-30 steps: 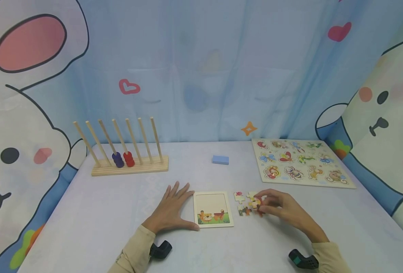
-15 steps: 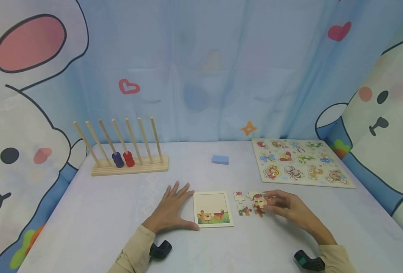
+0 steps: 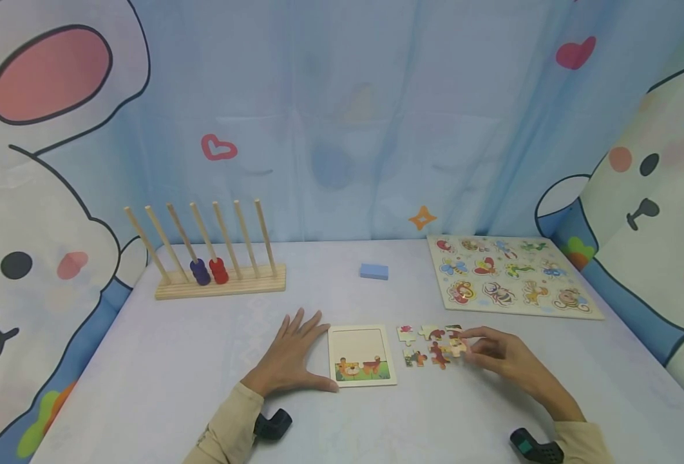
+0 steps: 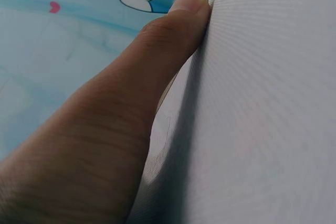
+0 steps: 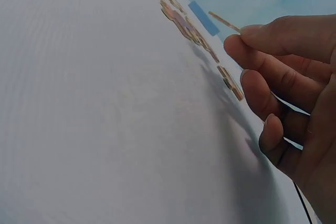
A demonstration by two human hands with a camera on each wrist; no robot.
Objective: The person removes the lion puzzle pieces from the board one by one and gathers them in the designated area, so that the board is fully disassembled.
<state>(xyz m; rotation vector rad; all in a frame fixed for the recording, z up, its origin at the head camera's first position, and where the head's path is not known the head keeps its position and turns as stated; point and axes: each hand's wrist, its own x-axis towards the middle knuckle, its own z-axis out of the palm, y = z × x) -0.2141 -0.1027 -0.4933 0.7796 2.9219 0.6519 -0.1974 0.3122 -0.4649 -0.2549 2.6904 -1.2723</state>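
My left hand (image 3: 292, 357) lies spread at the left side of a square wooden puzzle board (image 3: 361, 341); its fingertips and thumb touch the board's edge. Along the bottom of the board sit fitted pieces with a cartoon animal on green. In the right wrist view, my right hand (image 5: 294, 66) pinches a thin jigsaw piece (image 5: 224, 21) between thumb and forefinger, raised off the table. From the head, this yellowish jigsaw piece (image 3: 456, 348) appears above the loose jigsaw pieces (image 3: 415, 358) right of the board. The left thumb (image 4: 178, 17) presses the board's rim.
A wooden peg abacus (image 3: 220, 290) with purple and red beads stands at the back left. Behind the puzzle board lies a blue block (image 3: 373, 271). A large animal picture board (image 3: 516, 277) lies at the back right. A printed curtain (image 3: 342, 129) hangs behind the table.
My right hand has moved right with the pinched jigsaw piece, uncovering more of the loose pieces beneath. The left hand and the puzzle board have stayed in place.
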